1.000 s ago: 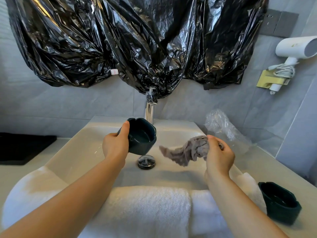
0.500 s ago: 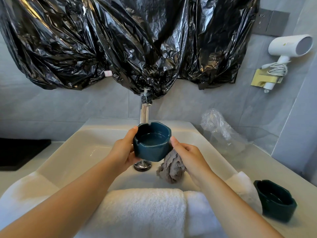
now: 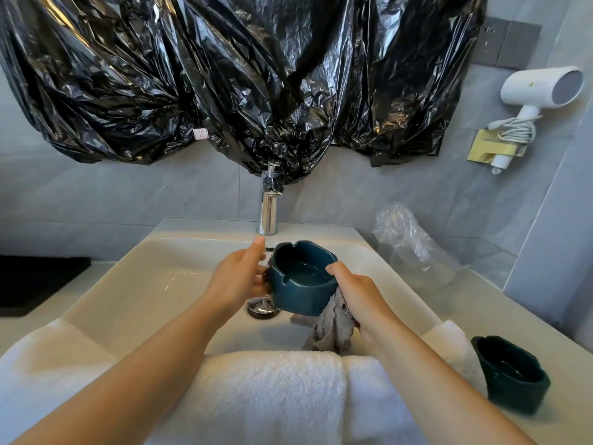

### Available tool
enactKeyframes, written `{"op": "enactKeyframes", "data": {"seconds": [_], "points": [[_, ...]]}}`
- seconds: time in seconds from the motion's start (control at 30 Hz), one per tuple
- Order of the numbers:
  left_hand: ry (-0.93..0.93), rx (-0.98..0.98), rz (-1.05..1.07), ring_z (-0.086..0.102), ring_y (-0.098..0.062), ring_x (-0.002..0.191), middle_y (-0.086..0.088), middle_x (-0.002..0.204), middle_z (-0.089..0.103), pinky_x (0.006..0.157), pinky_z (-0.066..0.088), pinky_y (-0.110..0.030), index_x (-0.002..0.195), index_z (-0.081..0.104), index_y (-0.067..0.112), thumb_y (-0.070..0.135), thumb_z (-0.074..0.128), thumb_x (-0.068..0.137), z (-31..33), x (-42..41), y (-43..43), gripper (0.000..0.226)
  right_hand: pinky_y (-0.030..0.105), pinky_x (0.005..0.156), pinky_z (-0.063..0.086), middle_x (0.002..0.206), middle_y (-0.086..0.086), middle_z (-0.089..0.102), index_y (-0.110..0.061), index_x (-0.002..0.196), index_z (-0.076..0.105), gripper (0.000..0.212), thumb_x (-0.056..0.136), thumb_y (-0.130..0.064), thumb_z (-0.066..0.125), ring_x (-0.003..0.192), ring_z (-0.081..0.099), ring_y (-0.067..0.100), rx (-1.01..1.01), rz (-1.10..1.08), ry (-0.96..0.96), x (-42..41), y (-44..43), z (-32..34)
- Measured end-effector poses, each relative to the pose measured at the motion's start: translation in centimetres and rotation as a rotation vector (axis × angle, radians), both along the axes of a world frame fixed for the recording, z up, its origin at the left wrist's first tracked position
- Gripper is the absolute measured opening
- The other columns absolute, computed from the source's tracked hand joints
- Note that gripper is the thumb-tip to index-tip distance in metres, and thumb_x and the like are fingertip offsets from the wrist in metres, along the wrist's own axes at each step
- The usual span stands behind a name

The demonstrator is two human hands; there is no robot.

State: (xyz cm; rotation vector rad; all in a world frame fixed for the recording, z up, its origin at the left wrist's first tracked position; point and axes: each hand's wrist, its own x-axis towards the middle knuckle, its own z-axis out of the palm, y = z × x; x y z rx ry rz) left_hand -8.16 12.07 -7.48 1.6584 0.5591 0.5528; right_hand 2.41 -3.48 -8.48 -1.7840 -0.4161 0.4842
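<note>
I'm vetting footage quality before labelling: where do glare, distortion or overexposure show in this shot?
Head view: glare streaks on the black plastic sheeting and the chrome tap; head view: wide-angle distortion bends the sink rim near the edges; head view: the white towel is nearly blown out, while the held ashtray and grey cloth at centre look sharp.

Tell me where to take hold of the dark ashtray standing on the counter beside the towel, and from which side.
Take the spare ashtray by its thick wall, from above: it stands upright, mouth up, so a thumb inside the bowl and fingers outside pinch the rim. Come at its right or far side; the white towel crowds its left.
</note>
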Motion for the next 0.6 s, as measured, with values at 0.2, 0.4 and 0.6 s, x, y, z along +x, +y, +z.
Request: {"op": "enactKeyframes", "data": {"seconds": [0.2, 0.4, 0.6], "points": [[-0.171, 0.575, -0.07, 0.052, -0.004, 0.116, 0.016, 0.12, 0.062, 0.096, 0.04, -0.023, 0.119, 0.067, 0.027, 0.04, 0.044, 0.098, -0.3, -1.2, 0.4, 0.033, 0.032, 0.077, 0.049, 0.102, 0.009, 0.071, -0.013, 0.104, 0.066, 0.043, 0.086, -0.049, 0.051, 0.096, 0.064, 0.024, -0.032, -0.081, 0.095, 0.6, -0.1, -0.6], [-0.145, 1.075, -0.248, 0.034, 0.0, 0.125, 0.017, 0.127, 0.051, 0.102, 0.02, -0.008, 0.116, 0.065, 0.026, 0.034, 0.065, 0.082, -0.2, -1.2, 0.1, 0.034, 0.042, 0.098, 0.048, 0.114, 0.01, 0.068, -0.016, 0.115, 0.061, 0.062, 0.073, -0.06, 0.049, 0.106, 0.061, 0.028, -0.067, -0.087, 0.109, 0.8, 0.1, -0.8], [0.015, 1.02, -0.298, 0.049, -0.012, 0.096, 0.007, 0.094, 0.062, 0.089, 0.038, -0.025, 0.094, 0.065, 0.019, 0.031, 0.075, 0.079, -0.2, -1.3, -0.6, 0.021, 0.032, 0.082, 0.05, 0.106, 0.008, 0.071, -0.015, 0.11, 0.066, 0.048, 0.088, -0.054, 0.051, 0.1, 0.064, 0.023, -0.075, -0.05, 0.081, 0.7, 0.0, -0.7]]}}
